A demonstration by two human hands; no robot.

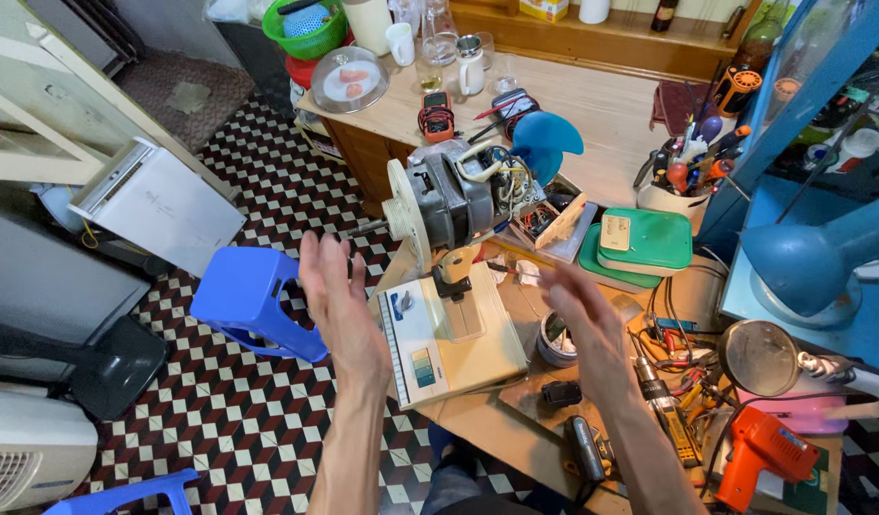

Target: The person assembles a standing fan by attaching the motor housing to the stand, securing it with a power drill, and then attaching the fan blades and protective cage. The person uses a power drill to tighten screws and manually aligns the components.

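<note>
A fan motor (pixel 454 195) with a round cream plate and a bare shaft sits on a cream fan base (pixel 449 334) with coloured buttons, on the wooden workbench (pixel 477 424). My left hand (pixel 336 300) is raised, fingers spread, left of the base and just below the shaft, holding nothing. My right hand (pixel 578 315) hovers blurred to the right of the base, over a small round tin (pixel 554 341), fingers apart and empty. A blue fan blade (pixel 546 141) lies behind the motor.
A blue plastic stool (pixel 248 300) stands on the tiled floor at left. A green and white box (pixel 644 243), an orange heat gun (pixel 764 453), a magnifier (pixel 762 358), a blue desk lamp (pixel 806 262), a tool cup (pixel 678 176) and loose screwdrivers crowd the bench's right side.
</note>
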